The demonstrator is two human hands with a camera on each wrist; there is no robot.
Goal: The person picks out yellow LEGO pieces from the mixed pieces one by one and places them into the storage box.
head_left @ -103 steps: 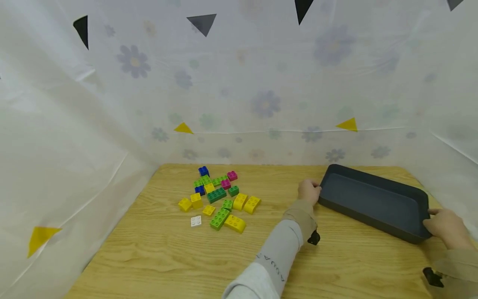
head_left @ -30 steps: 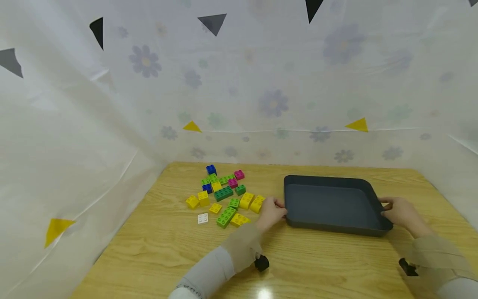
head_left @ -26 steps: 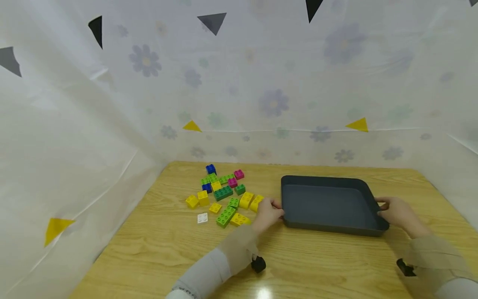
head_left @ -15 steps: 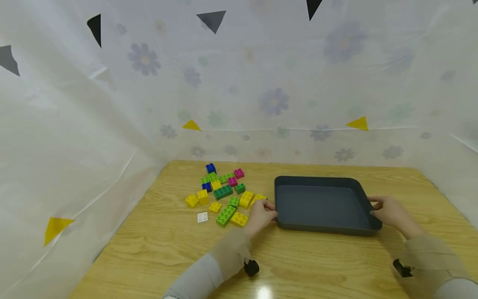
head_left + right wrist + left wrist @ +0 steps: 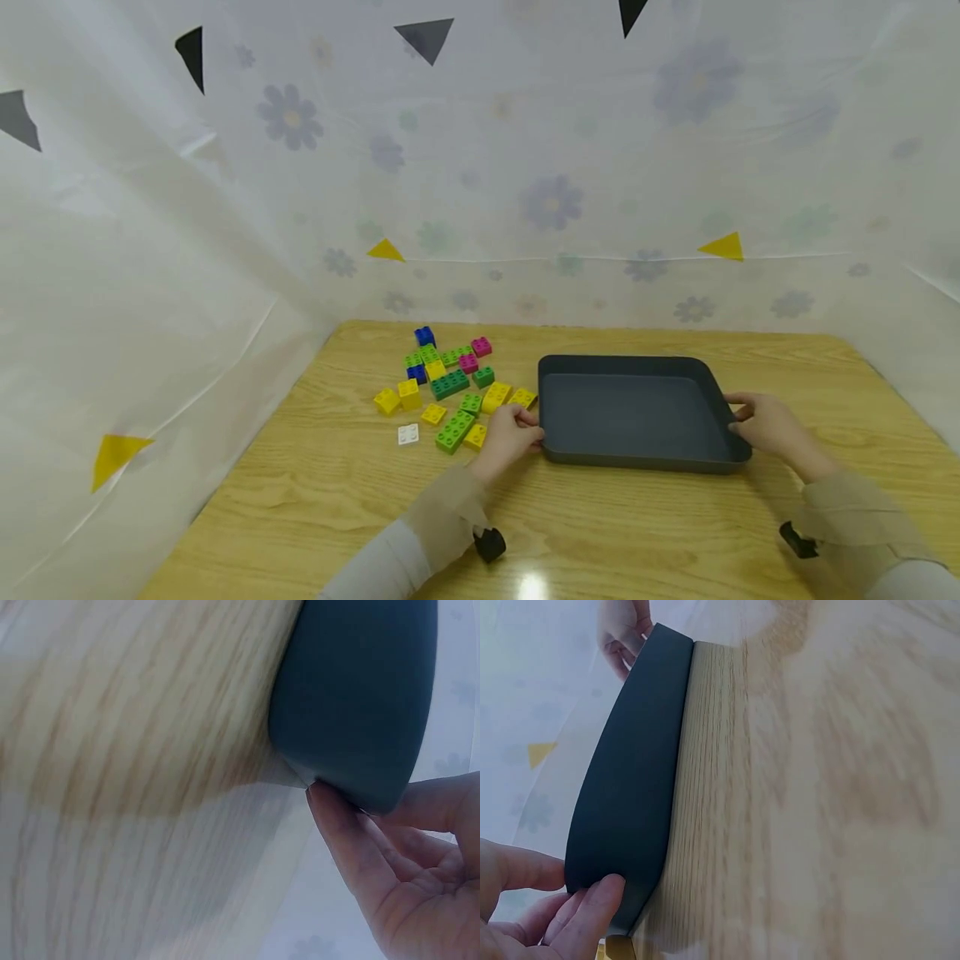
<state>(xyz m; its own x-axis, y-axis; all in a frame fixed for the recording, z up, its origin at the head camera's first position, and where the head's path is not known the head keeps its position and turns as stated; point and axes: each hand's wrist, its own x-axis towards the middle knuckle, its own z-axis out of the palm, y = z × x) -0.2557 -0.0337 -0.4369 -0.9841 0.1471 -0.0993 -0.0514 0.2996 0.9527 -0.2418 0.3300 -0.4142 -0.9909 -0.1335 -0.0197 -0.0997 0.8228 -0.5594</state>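
View noted as a dial, 12 at the far edge of the table [image 5: 637, 533]. The tray [image 5: 637, 412] is dark grey, rim upward, at about 2 o'clock from the table's middle, its long sides running roughly 9 to 3.

Left hand [image 5: 510, 433]: at the tray's 9 o'clock end, toward the near corner. Fingers curled, pinching the end wall, spread about as far as the wall is high; on the left wrist feed I see one digit at the rim and others pressing lower down. Right hand [image 5: 761, 425]: at the 3 o'clock end, curled likewise, gripping the wall between rim and base. (I cannot tell from my feeds whether the base bears fully on the wood.)

Blocks lie loosely grouped at 9 to 10 o'clock from the tray. Within the group: a blue block [image 5: 425, 336] at 11, a magenta block [image 5: 481, 346] at 1, a white block [image 5: 408, 434] between 7 and 8. A yellow block [image 5: 522, 398] sits just beside the tray, beyond the left hand.

Past the table's 12 o'clock edge I log a flowered sheet [image 5: 465, 150]. Each wrist carries a tan band and a black unit [image 5: 490, 545]; glare shows at 6 o'clock.
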